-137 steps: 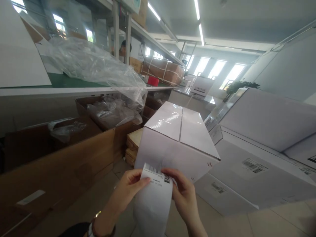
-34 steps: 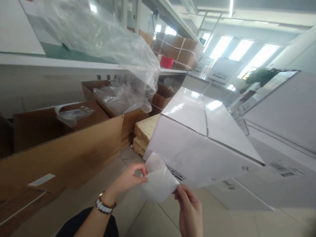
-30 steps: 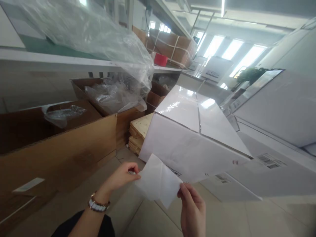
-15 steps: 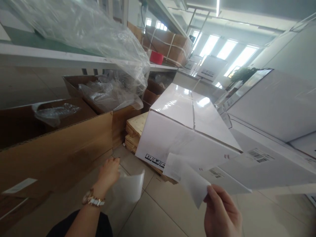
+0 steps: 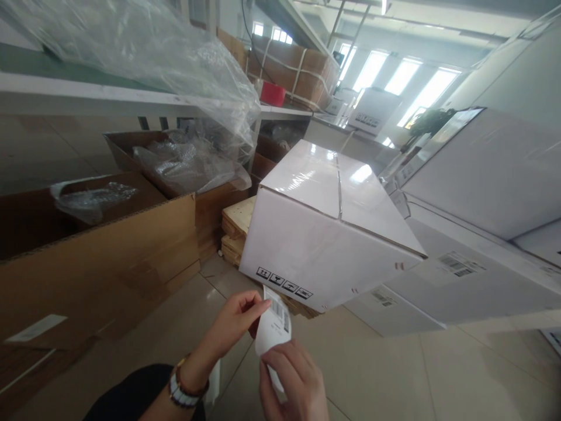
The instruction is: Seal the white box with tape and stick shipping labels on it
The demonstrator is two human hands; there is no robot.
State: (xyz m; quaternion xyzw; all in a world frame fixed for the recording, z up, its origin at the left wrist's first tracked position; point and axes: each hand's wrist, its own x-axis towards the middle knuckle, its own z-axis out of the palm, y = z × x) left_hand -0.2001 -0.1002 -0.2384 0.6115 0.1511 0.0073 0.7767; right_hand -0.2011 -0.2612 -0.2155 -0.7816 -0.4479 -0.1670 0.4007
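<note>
A white label (image 5: 274, 333) with a printed barcode is stretched between my two hands, slightly curled. My left hand (image 5: 241, 318), with a watch on its wrist, pinches the label's upper left edge between thumb and fingers. The lower end is gripped by my right hand (image 5: 294, 374), whose fingers bend over it. Just beyond both hands stands a large white carton (image 5: 302, 240), taped along its top seam and printed with black handling symbols low on its near side. Behind my left wrist a pale sheet (image 5: 213, 383) shows in part; what holds it is hidden.
Open brown cartons (image 5: 109, 257) with bubble wrap stand on the left, below a shelf (image 5: 87, 96) draped in clear plastic (image 5: 210, 64). The white carton rests on wooden boards (image 5: 239, 216). More white cartons (image 5: 477, 181) are stacked on the right. A red tape roll (image 5: 272, 93) sits on the shelf.
My right hand has moved left with its sheet, and my left hand has come right and slightly down to meet it. Both now grip the label, whose barcode side has turned into view.
</note>
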